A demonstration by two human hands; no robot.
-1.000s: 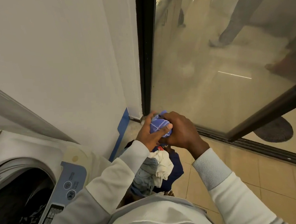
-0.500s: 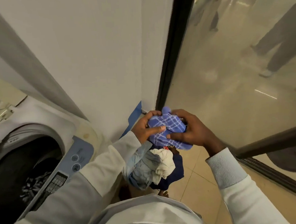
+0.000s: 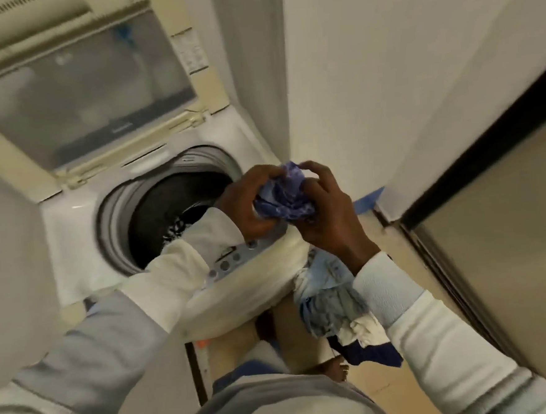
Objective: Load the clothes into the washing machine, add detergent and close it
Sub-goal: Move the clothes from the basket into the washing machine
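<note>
Because the blue checked cloth is bunched into a tight ball, both hands can carry it as one lump: the left hand curls round its near side and the right hand pinches it from the far side, thumb and fingers pressed into the folds. The ball hangs just over the right rim of the washing machine, above the control panel and beside the open drum, so it looks ready to be dropped in. A black-and-white patterned garment already lies at the bottom of the drum.

The lid stands raised at the back (tilted well clear of the opening), leaving the mouth free from above. Room is tighter on the right: the wall runs close beside the machine, and a dark door frame cuts across further out. Under the right forearm a heap of clothes, pale blue, white and navy, waits just beside the machine's front corner, within easy reach for the next loads. By my judgement loading is partway through; no detergent is in view, and the lid remains to be shut.
</note>
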